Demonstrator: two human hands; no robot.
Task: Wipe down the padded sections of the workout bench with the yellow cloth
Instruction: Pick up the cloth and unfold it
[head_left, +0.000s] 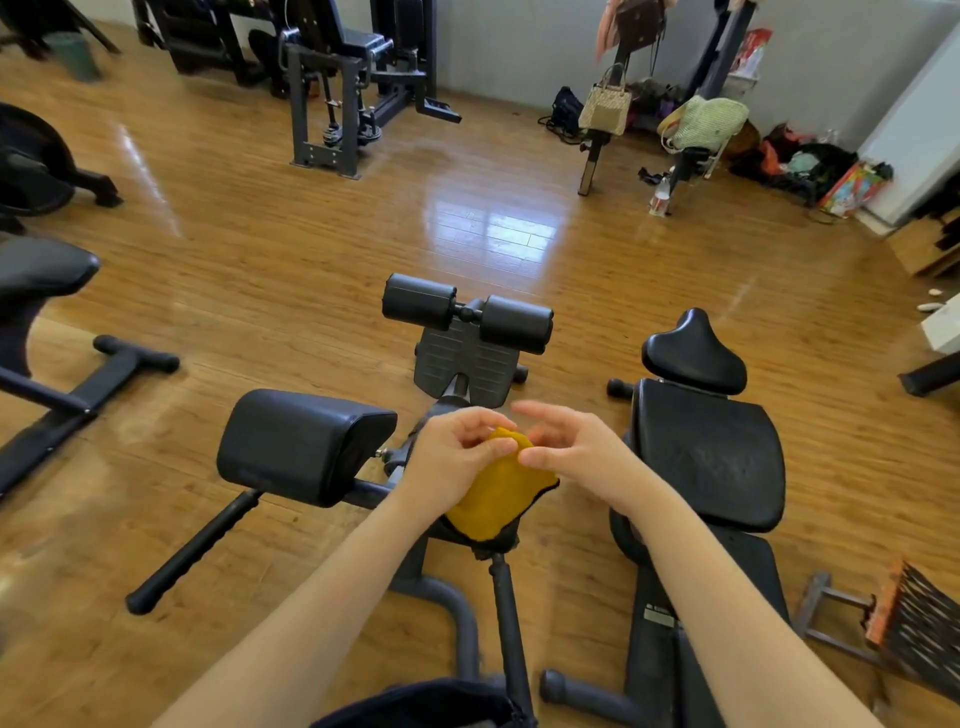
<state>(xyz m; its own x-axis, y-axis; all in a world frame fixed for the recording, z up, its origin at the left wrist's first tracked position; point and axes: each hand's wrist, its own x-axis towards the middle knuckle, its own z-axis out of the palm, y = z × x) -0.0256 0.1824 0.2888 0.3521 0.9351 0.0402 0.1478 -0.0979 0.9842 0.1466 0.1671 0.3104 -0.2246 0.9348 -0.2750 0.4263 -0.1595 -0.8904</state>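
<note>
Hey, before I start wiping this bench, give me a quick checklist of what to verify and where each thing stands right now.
1. Yellow cloth in hand: ok, the left hand pinches its top edge.
2. Right hand gripping the cloth: not ok, its fingers are spread and only its thumb is at the cloth's edge.
3. Cloth on padding: not ok, it hangs in front of the frame, off the large black pad.
4. Large pad free of objects: ok.
5. Roller pads reachable: cannot tell.
6. Cloth damp or clean: cannot tell.
</note>
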